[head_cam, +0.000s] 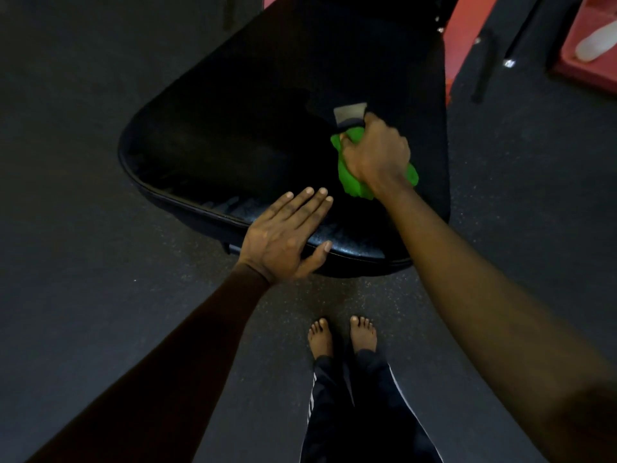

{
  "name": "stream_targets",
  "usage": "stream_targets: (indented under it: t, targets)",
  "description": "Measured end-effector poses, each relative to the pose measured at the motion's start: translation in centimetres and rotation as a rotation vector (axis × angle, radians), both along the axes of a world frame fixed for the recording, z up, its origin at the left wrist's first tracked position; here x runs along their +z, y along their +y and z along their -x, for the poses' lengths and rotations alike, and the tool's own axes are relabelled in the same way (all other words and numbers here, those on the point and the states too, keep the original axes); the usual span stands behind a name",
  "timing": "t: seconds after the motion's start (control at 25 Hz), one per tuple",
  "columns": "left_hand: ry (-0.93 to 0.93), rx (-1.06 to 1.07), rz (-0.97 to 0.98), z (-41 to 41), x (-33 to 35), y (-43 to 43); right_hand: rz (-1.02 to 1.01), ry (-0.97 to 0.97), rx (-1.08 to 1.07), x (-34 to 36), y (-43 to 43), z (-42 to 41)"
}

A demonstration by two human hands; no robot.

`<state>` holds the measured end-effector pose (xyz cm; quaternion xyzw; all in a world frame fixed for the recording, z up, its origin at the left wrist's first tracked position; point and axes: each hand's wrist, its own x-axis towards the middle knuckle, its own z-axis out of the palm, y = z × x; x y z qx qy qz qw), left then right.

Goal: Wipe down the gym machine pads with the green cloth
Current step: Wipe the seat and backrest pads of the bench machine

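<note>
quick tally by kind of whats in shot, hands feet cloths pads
hands: 2 (left hand flat on the pad's near edge, right hand gripping the cloth)
bare feet: 2
green cloth: 1
black pad: 1
total: 6

My left hand (283, 235) lies flat on the near edge of the black pad (233, 128). Further right on it, my right hand (377, 152) grips the bunched green cloth (350, 182), just beside a grey patch (350, 113). My bare feet (364, 335) stand on the dark speckled floor (83, 228) below.
</note>
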<state>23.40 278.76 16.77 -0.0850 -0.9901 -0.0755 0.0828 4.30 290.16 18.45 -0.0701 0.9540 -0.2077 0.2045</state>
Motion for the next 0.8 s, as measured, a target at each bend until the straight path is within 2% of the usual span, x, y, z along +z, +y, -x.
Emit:
stream_targets:
  t: [0.2, 0.4, 0.52, 0.64, 0.72, 0.8]
  targets:
    - [-0.02, 0.015, -0.003, 0.0, 0.2, 0.1, 0.028, -0.028, 0.029, 0.0, -0.4, 1.2]
    - [-0.058, 0.028, 0.007, 0.0, 0.8, 0.1, 0.019, 0.011, 0.118, 2.6, 4.4, -4.2]
    - [-0.115, -0.004, -0.03, -0.1, 1.7, 0.0, 0.013, 0.02, 0.05, 3.4, 5.2, -6.0]
    - [-0.105, -0.007, -0.107, 0.0, 3.0, -1.7, -0.037, 0.02, -0.037, 2.5, 2.0, -4.7]
    - [-0.058, 0.122, -0.126, 0.4, 4.1, -4.7, -0.037, -0.004, -0.036, 2.3, -1.8, -4.5]
    - [-0.135, 0.241, -0.084, 1.0, 4.5, -9.2, 0.011, -0.005, 0.052, 2.6, -5.4, -5.4]
